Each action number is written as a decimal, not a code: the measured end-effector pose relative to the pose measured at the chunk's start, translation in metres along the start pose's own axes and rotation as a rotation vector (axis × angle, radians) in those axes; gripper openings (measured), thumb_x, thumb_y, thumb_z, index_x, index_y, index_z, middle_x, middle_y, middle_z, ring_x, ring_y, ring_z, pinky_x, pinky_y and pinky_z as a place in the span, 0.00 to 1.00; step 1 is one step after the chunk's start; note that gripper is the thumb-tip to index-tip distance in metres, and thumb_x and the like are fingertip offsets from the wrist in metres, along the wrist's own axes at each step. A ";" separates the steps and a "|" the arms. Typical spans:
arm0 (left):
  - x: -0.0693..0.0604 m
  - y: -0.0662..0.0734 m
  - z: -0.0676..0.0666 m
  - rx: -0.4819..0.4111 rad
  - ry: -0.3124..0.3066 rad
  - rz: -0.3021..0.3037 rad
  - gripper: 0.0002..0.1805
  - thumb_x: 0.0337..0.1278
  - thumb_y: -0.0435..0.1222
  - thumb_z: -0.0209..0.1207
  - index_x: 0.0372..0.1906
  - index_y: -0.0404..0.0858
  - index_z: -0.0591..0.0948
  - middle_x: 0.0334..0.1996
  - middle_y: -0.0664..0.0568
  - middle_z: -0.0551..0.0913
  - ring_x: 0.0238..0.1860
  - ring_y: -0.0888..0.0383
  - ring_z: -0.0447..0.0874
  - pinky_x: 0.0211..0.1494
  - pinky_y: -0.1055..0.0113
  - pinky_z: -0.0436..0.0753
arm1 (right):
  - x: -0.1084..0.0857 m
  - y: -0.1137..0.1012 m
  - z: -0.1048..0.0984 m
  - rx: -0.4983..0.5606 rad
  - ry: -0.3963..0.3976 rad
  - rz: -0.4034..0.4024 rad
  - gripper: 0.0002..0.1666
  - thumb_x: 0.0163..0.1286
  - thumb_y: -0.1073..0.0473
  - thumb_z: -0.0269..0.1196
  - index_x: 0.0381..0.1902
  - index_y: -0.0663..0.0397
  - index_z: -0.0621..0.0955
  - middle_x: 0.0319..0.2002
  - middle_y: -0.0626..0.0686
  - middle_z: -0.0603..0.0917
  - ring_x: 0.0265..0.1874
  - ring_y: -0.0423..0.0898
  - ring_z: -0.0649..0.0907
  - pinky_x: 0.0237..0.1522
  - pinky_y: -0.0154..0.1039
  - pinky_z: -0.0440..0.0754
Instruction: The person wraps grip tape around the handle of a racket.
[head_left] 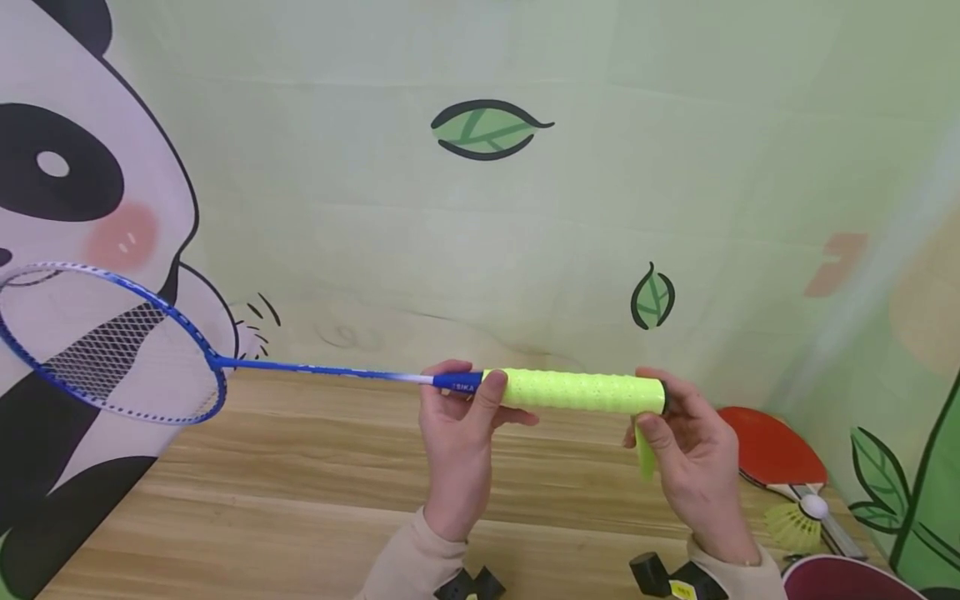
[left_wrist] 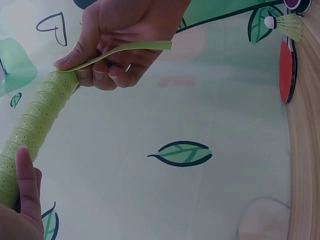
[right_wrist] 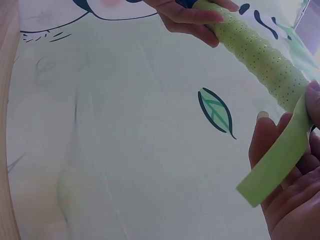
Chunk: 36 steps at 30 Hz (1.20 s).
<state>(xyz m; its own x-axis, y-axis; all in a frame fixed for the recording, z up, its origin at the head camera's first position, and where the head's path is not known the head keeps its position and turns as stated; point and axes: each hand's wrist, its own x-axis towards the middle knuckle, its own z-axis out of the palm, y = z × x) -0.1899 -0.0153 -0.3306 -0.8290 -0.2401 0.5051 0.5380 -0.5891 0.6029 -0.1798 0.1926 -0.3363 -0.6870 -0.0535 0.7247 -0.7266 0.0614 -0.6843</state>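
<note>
A blue badminton racket (head_left: 322, 368) is held level above the table, its strung head to the left. Perforated yellow-green grip tape (head_left: 577, 392) winds around the handle in overlapping turns. My left hand (head_left: 457, 458) holds the handle's upper end beside the blue cone, thumb in front. At the butt end, my right hand (head_left: 701, 467) grips the handle, with its thumb on the tape. A loose tape tail (right_wrist: 277, 167) hangs from under that thumb, its end free. The left wrist view also shows this tail (left_wrist: 145, 46) stretching across the right hand's fingers.
On the wooden table (head_left: 300, 475), a red table tennis bat (head_left: 776, 442) lies at the right, against the printed backdrop (head_left: 360, 208). A yellow shuttlecock (head_left: 795, 525) with a white tip is by its handle. A dark red rounded object (head_left: 847, 579) shows at the bottom right.
</note>
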 end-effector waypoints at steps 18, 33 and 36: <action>0.000 0.004 -0.001 -0.002 -0.110 0.004 0.25 0.62 0.22 0.57 0.56 0.38 0.59 0.42 0.43 0.84 0.34 0.54 0.82 0.30 0.65 0.84 | 0.001 -0.007 -0.003 -0.042 -0.024 0.059 0.30 0.66 0.79 0.57 0.66 0.67 0.68 0.51 0.54 0.80 0.39 0.45 0.80 0.39 0.30 0.83; 0.001 0.000 0.000 0.041 -0.004 -0.040 0.22 0.61 0.27 0.61 0.52 0.38 0.61 0.32 0.48 0.80 0.23 0.56 0.81 0.27 0.66 0.84 | 0.001 -0.004 -0.003 -0.028 -0.030 0.018 0.31 0.66 0.80 0.57 0.67 0.67 0.67 0.50 0.58 0.79 0.42 0.46 0.78 0.41 0.30 0.81; 0.000 0.000 0.000 0.046 -0.006 -0.049 0.23 0.62 0.29 0.61 0.52 0.38 0.60 0.32 0.48 0.80 0.26 0.56 0.82 0.29 0.65 0.85 | 0.000 -0.005 -0.002 -0.001 -0.024 0.032 0.27 0.67 0.78 0.57 0.64 0.70 0.69 0.49 0.56 0.80 0.38 0.46 0.79 0.38 0.30 0.81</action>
<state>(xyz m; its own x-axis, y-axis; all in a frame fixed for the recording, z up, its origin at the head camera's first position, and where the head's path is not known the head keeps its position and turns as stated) -0.1900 -0.0154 -0.3302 -0.8535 -0.2074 0.4780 0.5036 -0.5636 0.6548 -0.1762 0.1949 -0.3330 -0.7098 -0.0750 0.7004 -0.7043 0.0644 -0.7070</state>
